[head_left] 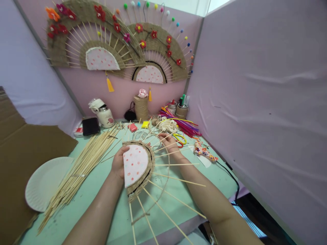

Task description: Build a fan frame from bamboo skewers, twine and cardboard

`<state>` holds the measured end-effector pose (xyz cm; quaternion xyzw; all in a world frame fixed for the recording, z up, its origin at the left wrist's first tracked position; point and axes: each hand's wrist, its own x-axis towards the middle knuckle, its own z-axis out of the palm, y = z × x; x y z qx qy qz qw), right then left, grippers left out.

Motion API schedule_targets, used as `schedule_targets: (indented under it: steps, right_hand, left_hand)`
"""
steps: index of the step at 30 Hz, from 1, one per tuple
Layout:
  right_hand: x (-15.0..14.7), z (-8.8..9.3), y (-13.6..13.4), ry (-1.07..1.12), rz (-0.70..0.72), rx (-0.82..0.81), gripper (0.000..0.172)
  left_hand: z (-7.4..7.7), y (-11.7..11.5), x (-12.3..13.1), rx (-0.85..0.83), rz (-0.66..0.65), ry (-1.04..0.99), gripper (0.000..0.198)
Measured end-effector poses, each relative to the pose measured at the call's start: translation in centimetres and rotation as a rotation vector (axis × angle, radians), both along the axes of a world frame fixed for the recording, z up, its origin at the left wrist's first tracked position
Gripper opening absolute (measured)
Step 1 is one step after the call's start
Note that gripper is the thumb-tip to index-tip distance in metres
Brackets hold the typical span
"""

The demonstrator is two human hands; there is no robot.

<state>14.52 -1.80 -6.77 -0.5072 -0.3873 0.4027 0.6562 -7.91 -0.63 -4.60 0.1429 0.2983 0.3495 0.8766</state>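
A half-made fan lies on the green table: a half-disc of dotted fabric edged with jute, bamboo sticks fanning out from it. My left hand grips the left edge of the half-disc. My right hand is at the far side, fingers pinched on a jute twine among the upper sticks. The twine runs in an arc across the spokes toward me.
A bundle of bamboo sticks and a paper plate lie at left on brown cardboard. At the back stand a twine spool, a jar, pipe cleaners, scissors and a glue gun. Two finished fans hang on the wall.
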Motion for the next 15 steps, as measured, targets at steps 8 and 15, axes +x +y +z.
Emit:
schedule_targets:
  steps: [8,15]
  right_hand:
    - [0.2,1.0,-0.7,0.299,0.111,-0.018,0.016]
    - [0.0,2.3,-1.4,0.428,0.327,-0.059,0.020]
  left_hand:
    - [1.1,-0.4,0.2,-0.002,0.083,0.005,0.042]
    - [1.1,-0.2,0.1,-0.027,0.121,0.020,0.044]
